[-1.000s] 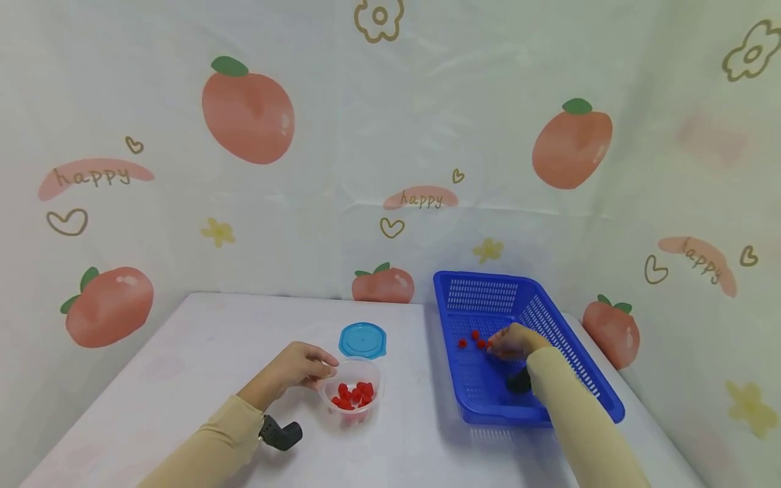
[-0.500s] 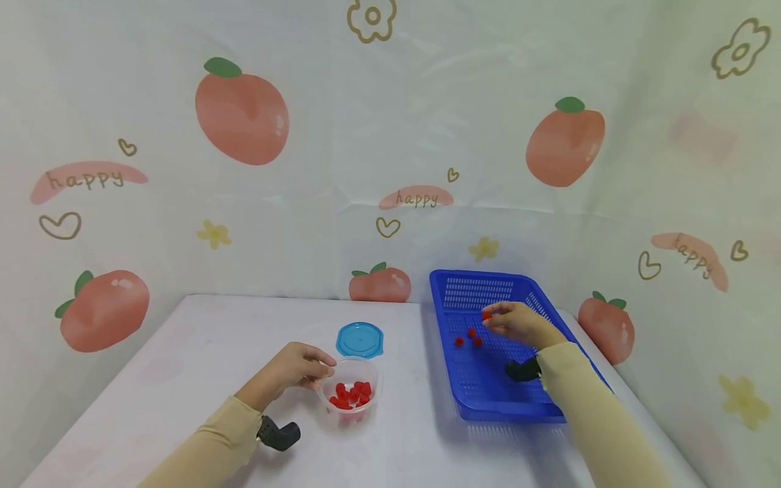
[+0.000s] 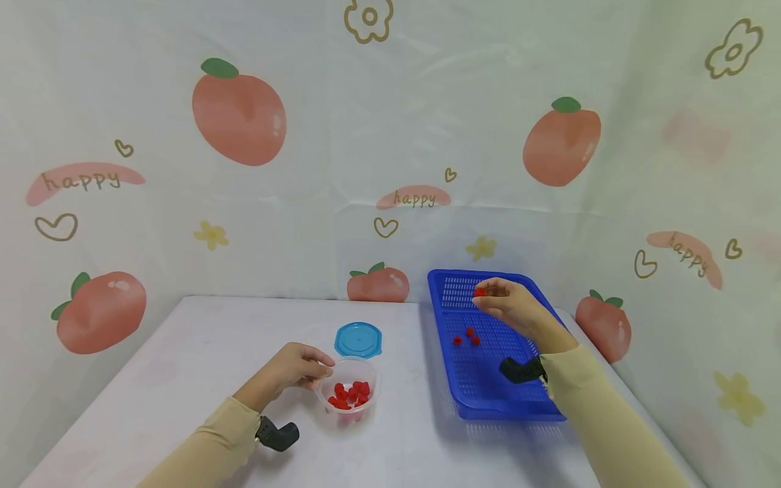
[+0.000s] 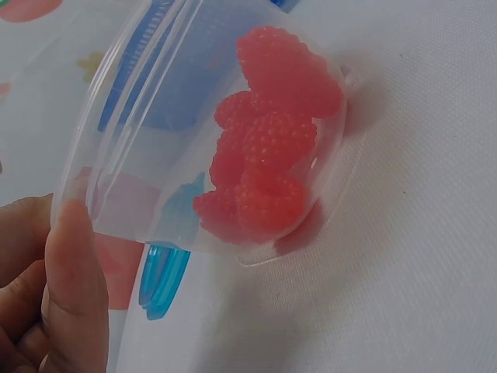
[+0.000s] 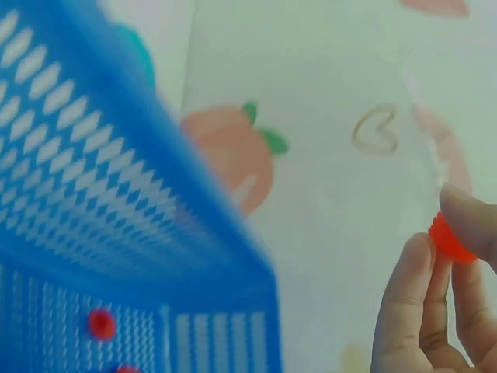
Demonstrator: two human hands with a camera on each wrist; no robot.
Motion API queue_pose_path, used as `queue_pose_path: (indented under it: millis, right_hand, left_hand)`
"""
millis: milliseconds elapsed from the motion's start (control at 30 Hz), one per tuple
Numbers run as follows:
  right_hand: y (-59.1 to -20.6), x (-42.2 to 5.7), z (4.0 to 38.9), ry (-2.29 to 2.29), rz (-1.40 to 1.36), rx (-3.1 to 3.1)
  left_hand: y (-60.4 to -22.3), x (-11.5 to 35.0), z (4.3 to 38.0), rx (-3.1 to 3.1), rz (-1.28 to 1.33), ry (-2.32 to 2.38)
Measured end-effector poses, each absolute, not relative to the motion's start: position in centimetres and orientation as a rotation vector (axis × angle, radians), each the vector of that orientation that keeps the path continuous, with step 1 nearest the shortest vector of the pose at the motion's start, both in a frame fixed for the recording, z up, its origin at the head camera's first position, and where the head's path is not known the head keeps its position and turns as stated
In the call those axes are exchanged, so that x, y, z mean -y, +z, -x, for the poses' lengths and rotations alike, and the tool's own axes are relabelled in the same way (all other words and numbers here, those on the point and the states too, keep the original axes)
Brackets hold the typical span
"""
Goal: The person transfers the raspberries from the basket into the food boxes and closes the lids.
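My left hand (image 3: 295, 369) pinches the rim of a clear plastic tub (image 3: 369, 374) between thumb and fingers. In the left wrist view several red raspberries (image 4: 264, 148) lie heaped at the bottom of the tub. Over the far part of a blue plastic basket (image 3: 464, 412), my right hand (image 3: 515, 308) is raised. A single raspberry (image 5: 448, 238) is pinched between its thumb and fingertips. Below, a few raspberries (image 3: 470, 332) lie on the basket floor.
Behind the tub a blue lid (image 3: 358, 339) lies flat on the white table (image 3: 403, 434). The basket stands at the right, its slotted wall (image 5: 70, 124) filling the left of the right wrist view. A printed curtain (image 3: 329, 149) hangs behind.
My right hand has picked a raspberry off the basket floor and lifted it up, away from me. The left hand stays at the tub, and the head view has shifted slightly.
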State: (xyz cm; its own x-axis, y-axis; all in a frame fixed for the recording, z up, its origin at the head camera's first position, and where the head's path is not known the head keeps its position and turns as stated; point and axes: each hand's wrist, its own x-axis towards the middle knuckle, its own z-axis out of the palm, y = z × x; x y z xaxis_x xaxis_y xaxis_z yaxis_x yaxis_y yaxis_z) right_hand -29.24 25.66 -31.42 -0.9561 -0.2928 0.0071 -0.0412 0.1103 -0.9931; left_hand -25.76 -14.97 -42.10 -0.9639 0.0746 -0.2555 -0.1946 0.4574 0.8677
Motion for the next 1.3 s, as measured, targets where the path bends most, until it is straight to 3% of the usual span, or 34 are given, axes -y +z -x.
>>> queue_pose_path:
  millis: [600, 1300]
  right_hand:
    - [-30.6, -18.4, 25.2, -2.033, 0.388, -2.103]
    - [-36.5, -10.8, 22.8, -1.891, 0.325, -2.194]
  left_hand:
    - [-42.3, 15.3, 25.8, -2.432, 0.069, 1.538]
    - [-41.8, 15.6, 25.6, -2.393, -0.020, 1.561]
